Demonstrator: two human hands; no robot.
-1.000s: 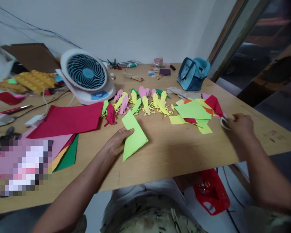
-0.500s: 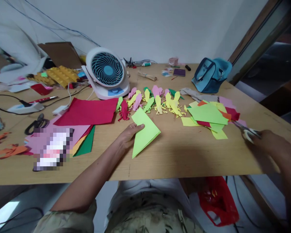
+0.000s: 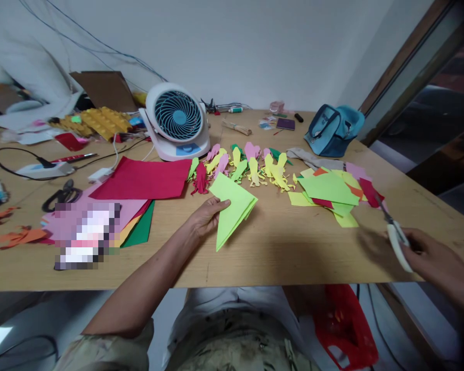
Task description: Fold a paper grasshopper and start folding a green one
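Note:
My left hand (image 3: 211, 214) pinches the left edge of a folded light green paper (image 3: 235, 206), thumb on top, above the table's middle. Its layers part slightly at the lower right edge. At the right, my right hand (image 3: 421, 250) grips white-handled scissors (image 3: 397, 239), blades pointing up and left beside a pile of coloured paper pieces (image 3: 328, 186). Behind the folded paper lie several cut paper figures (image 3: 254, 171) in yellow, pink, green and red.
A red sheet (image 3: 143, 179) and other coloured sheets lie left, with a blurred-out item on them. Behind stand a white fan (image 3: 178, 121) and a blue bag (image 3: 332, 130). Black scissors (image 3: 64, 195) and a power strip (image 3: 44, 169) are farther left.
My right hand has lifted the scissors away from the paper pile, toward me, and they have turned more upright. The folded green paper has opened slightly at its edge. The view has shifted a little.

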